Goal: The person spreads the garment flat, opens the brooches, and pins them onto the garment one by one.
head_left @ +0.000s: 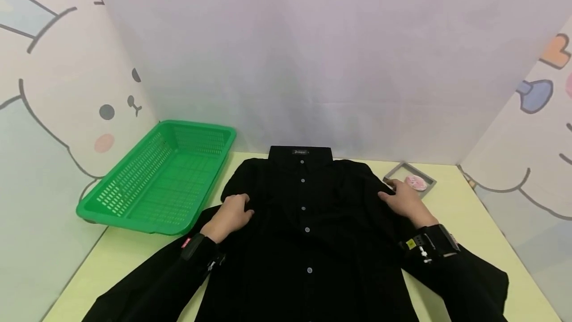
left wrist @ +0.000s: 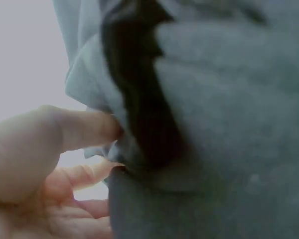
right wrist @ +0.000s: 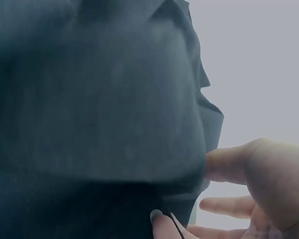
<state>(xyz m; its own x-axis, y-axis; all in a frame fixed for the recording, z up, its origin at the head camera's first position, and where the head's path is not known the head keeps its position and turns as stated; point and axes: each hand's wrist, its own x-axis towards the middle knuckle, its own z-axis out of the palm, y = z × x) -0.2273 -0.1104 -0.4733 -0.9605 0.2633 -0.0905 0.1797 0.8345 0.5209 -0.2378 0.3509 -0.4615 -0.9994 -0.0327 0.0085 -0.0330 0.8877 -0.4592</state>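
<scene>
Its hem cut off by the frame, a black button-up shirt [head_left: 286,232] lies on a yellow worktop [head_left: 473,222], pinched at both sides by a person's left grip [head_left: 230,216] and right grip [head_left: 405,201], some fingertips hidden. A green plastic basket [head_left: 167,188] sits left; the right grip partly blocks a gray tray [head_left: 421,172] holding an indistinct pink object [head_left: 416,183].

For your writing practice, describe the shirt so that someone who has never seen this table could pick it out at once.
Start with the pale yellow table below the plain back wall. Right of the big green basket lies a black shirt, collar toward that wall. Unlike the basket and the small grey frame, it has a row of pale buttons down its front.
</scene>
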